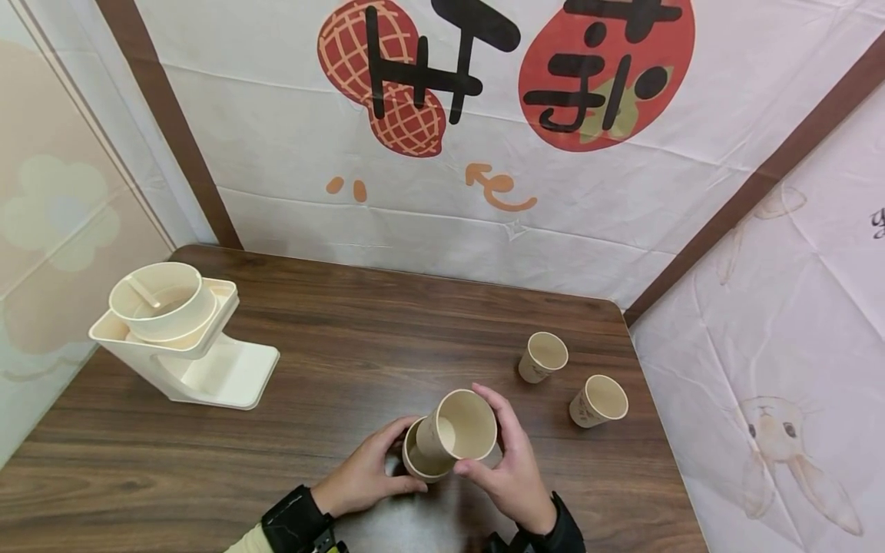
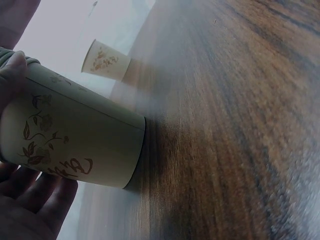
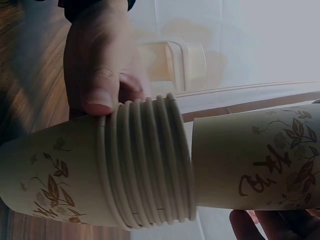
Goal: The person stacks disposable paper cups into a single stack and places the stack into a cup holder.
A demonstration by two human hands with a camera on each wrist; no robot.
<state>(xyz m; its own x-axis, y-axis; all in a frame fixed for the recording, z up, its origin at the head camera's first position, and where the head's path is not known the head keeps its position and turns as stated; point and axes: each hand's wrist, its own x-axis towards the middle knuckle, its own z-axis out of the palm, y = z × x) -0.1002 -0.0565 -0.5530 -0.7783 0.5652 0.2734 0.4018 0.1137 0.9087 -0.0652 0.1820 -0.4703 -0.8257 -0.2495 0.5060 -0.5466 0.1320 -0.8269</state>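
My left hand [image 1: 366, 475] grips a nested stack of paper cups [image 1: 412, 459] near the table's front edge. Several rolled rims of the stack [image 3: 145, 165] show in the right wrist view, with a thumb pressed at the lowest. The stack [image 2: 75, 130] has a printed leaf-and-flower pattern, and its base is at the tabletop. Between thumb and fingers, my right hand [image 1: 510, 465] holds a single paper cup [image 1: 477, 426]. That cup [image 3: 255, 160] has its bottom right at the stack's top rim and tilts in the head view.
Two more paper cups stand upright to the right, one farther back [image 1: 543, 358] and one nearer the right edge [image 1: 599, 402]. At the left of the wooden table [image 1: 332, 330] is a cream stand [image 1: 238, 372] with a round tub [image 1: 166, 311] on top. A printed cloth wall [image 1: 429, 230] rises behind.
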